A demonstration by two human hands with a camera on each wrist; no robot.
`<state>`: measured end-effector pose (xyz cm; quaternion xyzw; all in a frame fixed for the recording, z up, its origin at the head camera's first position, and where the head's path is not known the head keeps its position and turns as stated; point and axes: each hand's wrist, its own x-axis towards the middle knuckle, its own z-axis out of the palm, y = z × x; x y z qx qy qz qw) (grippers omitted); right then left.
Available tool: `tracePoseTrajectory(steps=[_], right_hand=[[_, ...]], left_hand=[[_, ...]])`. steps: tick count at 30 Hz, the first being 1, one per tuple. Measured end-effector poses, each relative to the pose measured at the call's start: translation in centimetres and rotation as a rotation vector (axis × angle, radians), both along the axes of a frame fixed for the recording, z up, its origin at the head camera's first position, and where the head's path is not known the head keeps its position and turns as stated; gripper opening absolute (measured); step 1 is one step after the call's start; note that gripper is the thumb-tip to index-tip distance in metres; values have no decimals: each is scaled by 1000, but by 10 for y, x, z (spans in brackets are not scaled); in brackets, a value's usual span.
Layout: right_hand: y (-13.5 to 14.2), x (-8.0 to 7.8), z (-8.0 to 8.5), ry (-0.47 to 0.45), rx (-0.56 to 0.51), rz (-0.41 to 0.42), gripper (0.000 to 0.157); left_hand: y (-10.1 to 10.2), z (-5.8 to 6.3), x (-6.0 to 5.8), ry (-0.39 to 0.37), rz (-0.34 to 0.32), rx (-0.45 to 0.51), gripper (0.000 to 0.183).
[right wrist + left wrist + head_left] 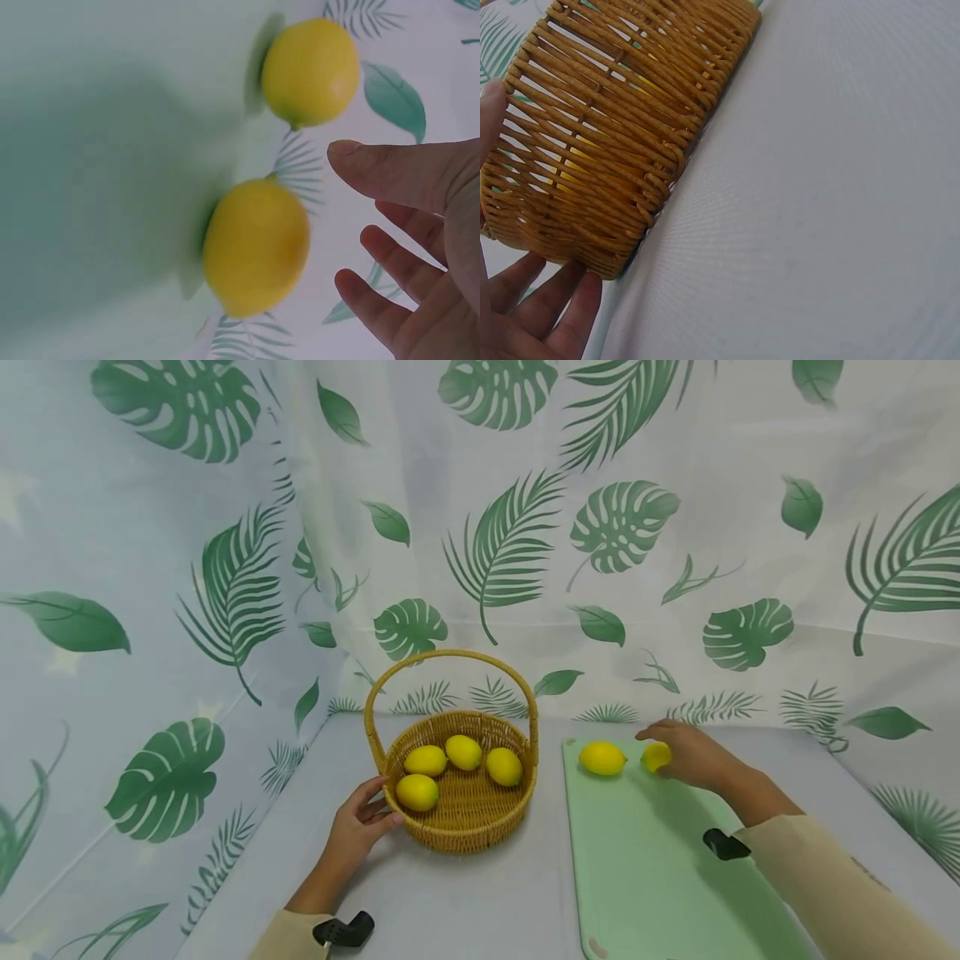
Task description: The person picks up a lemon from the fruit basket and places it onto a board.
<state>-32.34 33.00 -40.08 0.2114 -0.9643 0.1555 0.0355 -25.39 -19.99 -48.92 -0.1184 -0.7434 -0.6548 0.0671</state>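
Observation:
A woven basket [461,839] with a tall arched handle holds several lemons, among them a lemon [417,792] by its left rim. My left hand [360,822] holds the basket's left side, its fingertips [581,300] against the lower weave and the thumb near the rim. My right hand [693,756] reaches over a lemon [657,757] at the far end of a light green cutting board [637,860]. In the right wrist view, thumb and fingers are spread, with a gap to that lemon [259,247]. Another lemon [311,71] lies left of it on the board.
A white cloth [510,902] covers the table. Leaf-printed curtains [502,568] rise behind the table and on its left. A strip of the white cloth separates the basket from the board.

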Motion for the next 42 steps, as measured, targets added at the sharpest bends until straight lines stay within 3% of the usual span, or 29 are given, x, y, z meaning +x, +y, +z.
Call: tracePoseTrajectory(steps=[4, 11, 15, 21, 27, 35, 42], right_hand=[[-15, 7, 5, 7, 2, 35, 49], [-51, 19, 23, 17, 6, 95, 51], [-67, 22, 29, 9, 4, 116, 50], [-84, 21, 27, 36, -21, 179, 48], [-99, 21, 25, -3, -14, 188, 47], [-122, 25, 29, -28, -30, 225, 45], [-143, 25, 22, -33, -33, 284, 45]], left_hand=[[0, -2, 0, 12, -10, 11, 68], [1, 10, 7, 12, -26, -14, 69], [-1, 1, 0, 11, -28, -12, 69], [-5, -16, -11, 26, -12, 4, 68], [-3, -17, -11, 54, 6, -1, 67], [-5, -19, -13, 47, -7, 3, 66], [-5, -17, -10, 32, -7, 5, 66]])
